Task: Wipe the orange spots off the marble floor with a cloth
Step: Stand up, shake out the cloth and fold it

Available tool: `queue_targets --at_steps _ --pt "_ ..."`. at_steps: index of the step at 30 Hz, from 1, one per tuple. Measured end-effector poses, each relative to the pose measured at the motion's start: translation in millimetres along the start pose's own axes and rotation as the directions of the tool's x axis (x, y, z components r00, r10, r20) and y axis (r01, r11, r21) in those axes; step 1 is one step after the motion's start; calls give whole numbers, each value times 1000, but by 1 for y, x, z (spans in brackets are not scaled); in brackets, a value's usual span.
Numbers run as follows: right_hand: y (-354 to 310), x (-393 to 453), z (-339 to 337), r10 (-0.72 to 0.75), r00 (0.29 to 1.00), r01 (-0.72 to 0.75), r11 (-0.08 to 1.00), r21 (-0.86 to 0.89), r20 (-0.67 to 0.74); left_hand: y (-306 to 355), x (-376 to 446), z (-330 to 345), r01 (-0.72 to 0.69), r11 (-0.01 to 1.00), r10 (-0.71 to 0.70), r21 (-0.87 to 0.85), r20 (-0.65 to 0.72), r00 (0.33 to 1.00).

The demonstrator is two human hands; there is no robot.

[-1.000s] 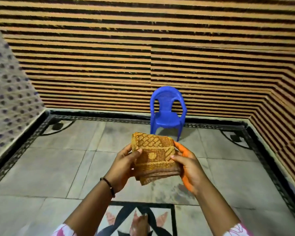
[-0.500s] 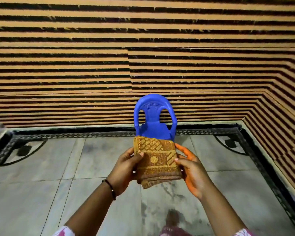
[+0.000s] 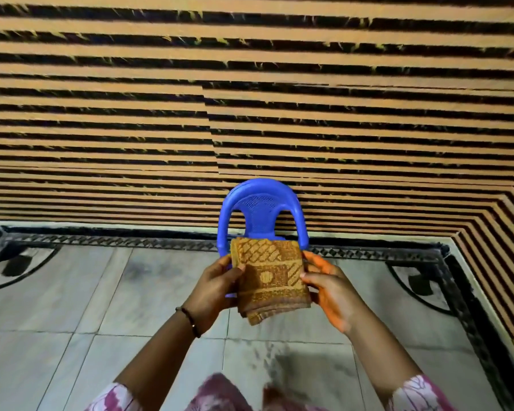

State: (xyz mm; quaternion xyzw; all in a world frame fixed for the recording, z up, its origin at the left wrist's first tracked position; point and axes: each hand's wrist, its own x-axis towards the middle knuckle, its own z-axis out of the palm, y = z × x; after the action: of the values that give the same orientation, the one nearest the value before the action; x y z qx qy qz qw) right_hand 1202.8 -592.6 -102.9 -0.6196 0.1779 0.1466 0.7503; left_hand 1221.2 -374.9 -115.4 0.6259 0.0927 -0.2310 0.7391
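A wall [image 3: 131, 114] of orange and black horizontal stripes fills the upper view and turns a corner at the right. Below it lies the grey marble floor [image 3: 72, 307], edged by a black patterned border [image 3: 116, 240]. A blue plastic chair [image 3: 260, 209] stands against the wall. In front of it, off the floor, the left hand [image 3: 212, 287] and the orange-stained right hand [image 3: 328, 287] pinch a folded orange-brown cloth [image 3: 269, 275] by its two sides.

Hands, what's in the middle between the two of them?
In the head view, the folded orange cloth sits between the left hand and the right hand. Both hold it by its sides, up above the marble floor.
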Motion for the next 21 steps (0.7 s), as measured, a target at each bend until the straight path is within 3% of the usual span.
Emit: queue_targets --at_steps 7,13,21 --pt "1 100 -5 120 993 -121 993 20 3 14 94 0 67 998 -66 23 -41 997" --pt "12 180 -3 207 969 -204 978 30 -132 11 179 -15 178 982 -177 63 -16 984" --pt "43 279 -16 310 930 -305 951 60 -197 -49 288 -31 321 946 -315 49 -105 943"
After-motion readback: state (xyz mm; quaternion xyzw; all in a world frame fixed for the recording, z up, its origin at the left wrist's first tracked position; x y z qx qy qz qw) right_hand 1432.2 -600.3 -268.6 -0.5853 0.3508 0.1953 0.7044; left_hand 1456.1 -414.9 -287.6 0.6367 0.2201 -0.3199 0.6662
